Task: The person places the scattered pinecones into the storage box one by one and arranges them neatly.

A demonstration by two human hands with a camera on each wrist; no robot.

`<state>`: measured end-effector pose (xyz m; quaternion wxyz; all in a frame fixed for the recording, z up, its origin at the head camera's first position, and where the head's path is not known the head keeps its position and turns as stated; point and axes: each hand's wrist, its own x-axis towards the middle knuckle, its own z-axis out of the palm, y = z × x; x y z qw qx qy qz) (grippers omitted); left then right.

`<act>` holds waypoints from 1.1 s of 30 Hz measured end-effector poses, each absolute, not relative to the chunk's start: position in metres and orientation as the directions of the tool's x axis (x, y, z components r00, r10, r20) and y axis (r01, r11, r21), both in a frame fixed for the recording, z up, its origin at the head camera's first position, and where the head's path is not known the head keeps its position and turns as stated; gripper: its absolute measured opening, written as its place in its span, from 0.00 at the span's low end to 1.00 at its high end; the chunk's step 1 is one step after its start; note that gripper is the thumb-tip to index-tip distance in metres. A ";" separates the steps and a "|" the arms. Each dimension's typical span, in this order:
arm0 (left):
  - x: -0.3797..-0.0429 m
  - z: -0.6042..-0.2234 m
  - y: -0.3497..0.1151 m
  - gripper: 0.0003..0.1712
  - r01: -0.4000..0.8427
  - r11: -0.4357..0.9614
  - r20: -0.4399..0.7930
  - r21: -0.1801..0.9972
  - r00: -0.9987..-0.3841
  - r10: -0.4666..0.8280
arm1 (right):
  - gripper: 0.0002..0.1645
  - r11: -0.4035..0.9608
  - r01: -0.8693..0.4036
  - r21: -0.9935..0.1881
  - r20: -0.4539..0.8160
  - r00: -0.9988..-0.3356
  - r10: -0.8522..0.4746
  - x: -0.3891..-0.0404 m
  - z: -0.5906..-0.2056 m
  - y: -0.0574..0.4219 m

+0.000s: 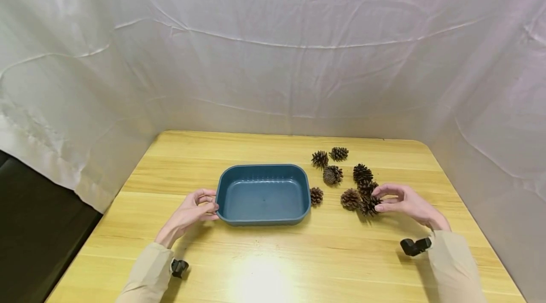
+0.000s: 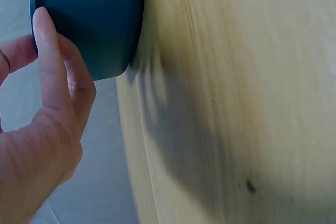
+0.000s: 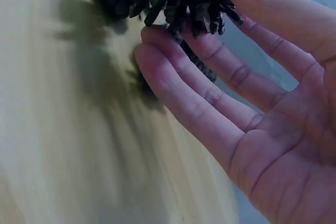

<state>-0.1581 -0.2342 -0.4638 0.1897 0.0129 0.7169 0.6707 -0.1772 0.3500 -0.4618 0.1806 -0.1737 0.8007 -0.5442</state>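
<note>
In the head view a dark blue rectangular plastic basin (image 1: pixel 263 222) sits on the table. At its left end my left hand (image 1: pixel 194 210) pinches the wall, and the left wrist view shows the thumb on the outside of the basin (image 2: pixel 97 30). Toward the right, my right hand (image 1: pixel 405 203) holds a brown pine cone (image 1: pixel 368 206) between thumb and fingers. In the right wrist view the same pine cone (image 3: pixel 184 3) lies at the fingertips, partly cut off by the frame. Close beside it are a lighter pine cone (image 1: pixel 350 199) and another pine cone (image 1: pixel 365 187).
Farther back lies a dark pine cone (image 1: pixel 362 173). A loose group holds a pine cone (image 1: pixel 332 175), a spiky pine cone (image 1: pixel 320 159) and a back pine cone (image 1: pixel 339 153). One small pine cone (image 1: pixel 316 196) lies against the basin's right side. Pale cloth (image 1: pixel 273 80) hangs behind the table.
</note>
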 end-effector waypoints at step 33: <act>-0.158 -0.466 -0.233 0.28 -0.245 0.082 -0.258 0.966 -0.934 0.246 | 0.27 0.403 -0.231 -0.886 0.057 -0.914 -0.401 -0.201 -0.421 0.248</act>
